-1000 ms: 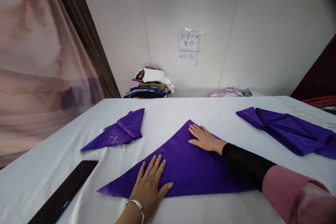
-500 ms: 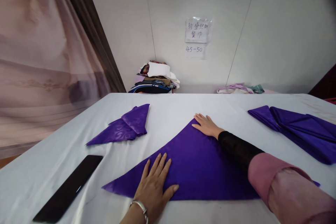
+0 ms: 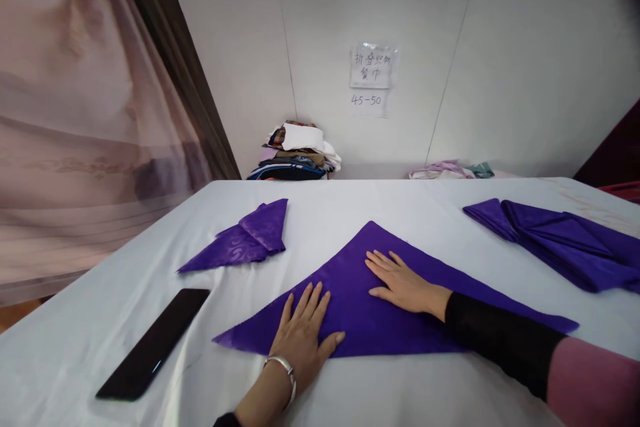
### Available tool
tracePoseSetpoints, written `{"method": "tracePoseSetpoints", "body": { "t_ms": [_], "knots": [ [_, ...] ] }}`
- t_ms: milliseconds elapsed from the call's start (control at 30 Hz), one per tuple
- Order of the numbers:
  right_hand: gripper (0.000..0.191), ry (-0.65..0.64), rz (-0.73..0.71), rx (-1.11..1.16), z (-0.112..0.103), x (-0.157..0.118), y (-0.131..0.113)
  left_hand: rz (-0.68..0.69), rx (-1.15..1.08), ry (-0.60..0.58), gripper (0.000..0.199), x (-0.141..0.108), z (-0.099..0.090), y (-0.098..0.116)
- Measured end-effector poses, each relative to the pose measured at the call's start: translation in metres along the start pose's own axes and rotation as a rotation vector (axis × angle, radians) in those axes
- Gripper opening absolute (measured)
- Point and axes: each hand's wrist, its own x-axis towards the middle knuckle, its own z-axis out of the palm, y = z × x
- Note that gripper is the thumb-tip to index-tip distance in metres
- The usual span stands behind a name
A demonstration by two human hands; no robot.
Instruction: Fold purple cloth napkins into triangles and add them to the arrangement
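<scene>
A purple cloth lies flat as a wide triangle on the white-covered table, its peak pointing away from me. My left hand, with a silver bangle at the wrist, rests palm down on the cloth's left part, fingers spread. On the middle of the cloth, below the peak, my right hand lies flat with its fingers apart. Neither hand grips anything. The right forearm crosses over part of the cloth's right side.
A folded purple cloth lies at the back left, near a long black object. More folded purple cloth sits at the right. Piled clothes and a pink garment are beyond the far edge.
My right hand has come down from the cloth's peak towards me, onto its middle. The left hand stays flat on the cloth. The whole view has shifted slightly.
</scene>
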Motion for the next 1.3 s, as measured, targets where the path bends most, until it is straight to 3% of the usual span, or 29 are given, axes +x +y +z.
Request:
{"method": "tracePoseSetpoints", "body": {
  "t_ms": [133, 333, 433, 533, 600, 733, 833, 967, 1100, 1300],
  "knots": [
    [0.071, 0.048, 0.182, -0.039, -0.002, -0.040, 0.036, -0.026, -0.007, -0.047, 0.069, 0.002, -0.004, 0.002],
    [0.069, 0.119, 0.567, -0.118, -0.002, -0.135, 0.115, -0.030, -0.006, -0.023, 0.069, 0.003, -0.003, 0.001],
    [0.066, 0.147, 0.765, -0.154, -0.006, -0.173, 0.140, -0.036, -0.004, -0.021, 0.070, 0.004, -0.003, 0.002],
    [0.066, 0.193, 0.794, -0.167, -0.011, -0.184, 0.121, -0.040, 0.001, -0.017, 0.070, 0.006, -0.002, 0.001],
    [0.068, 0.229, 0.673, -0.157, -0.012, -0.174, 0.084, -0.037, 0.011, 0.006, 0.069, 0.007, 0.000, 0.000],
    [0.069, 0.167, 0.322, 0.014, -0.007, -0.140, -0.004, -0.045, 0.059, 0.026, 0.068, 0.009, 0.004, -0.002],
    [0.074, 0.088, 0.166, 0.093, -0.001, -0.124, -0.037, -0.046, 0.094, 0.009, 0.068, 0.011, 0.004, -0.003],
    [0.077, 0.072, 0.180, 0.091, 0.004, -0.137, -0.026, -0.018, 0.142, 0.005, 0.065, 0.012, 0.006, -0.008],
    [0.074, 0.108, 0.357, 0.046, 0.002, -0.175, 0.012, 0.042, 0.184, -0.013, 0.059, 0.013, 0.010, -0.014],
    [0.072, 0.154, 0.645, -0.048, 0.001, -0.240, 0.064, 0.019, 0.161, -0.007, 0.064, 0.013, 0.007, -0.013]
  ]
}}
